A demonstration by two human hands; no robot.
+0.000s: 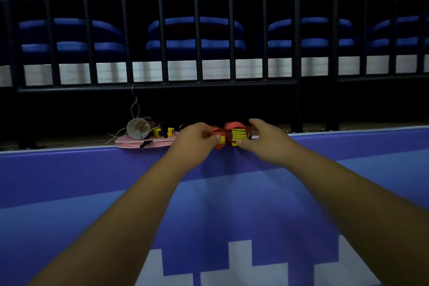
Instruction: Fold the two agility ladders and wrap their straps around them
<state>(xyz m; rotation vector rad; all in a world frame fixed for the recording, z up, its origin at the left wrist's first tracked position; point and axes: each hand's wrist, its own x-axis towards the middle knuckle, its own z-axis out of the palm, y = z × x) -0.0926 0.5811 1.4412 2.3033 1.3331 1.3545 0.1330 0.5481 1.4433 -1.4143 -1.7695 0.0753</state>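
A black railing (162, 30) fills the upper half of the view, with rows of blue seats (196, 35) behind its bars, and below it spreads the blue and purple floor (209, 204) with white stepped blocks at the near edge. Both bare forearms stretch straight out over that floor, nearly parallel, palms turned down. The left hand (197, 133) is curled over the left ladder bundle (220, 140), its fingers over the far side and the thumb pressed on the near yellow face. The right hand (262, 137) grips the right ladder bundle (239, 135) in the same way, fingers arched over the top and the thumb low on the near corner. The two bundles (stacked yellow rungs bound in orange strap (234, 126)) sit side by side between the two thumbs, at the floor's far edge just under the railing. Out past the left hand's knuckles lies a pink pad (144, 143), carrying a round tube (138, 128) on its side and a yellow and black object (163, 132) whose markings are too small to read. A thin wire hook (134, 107) hangs from the railing above the tube.
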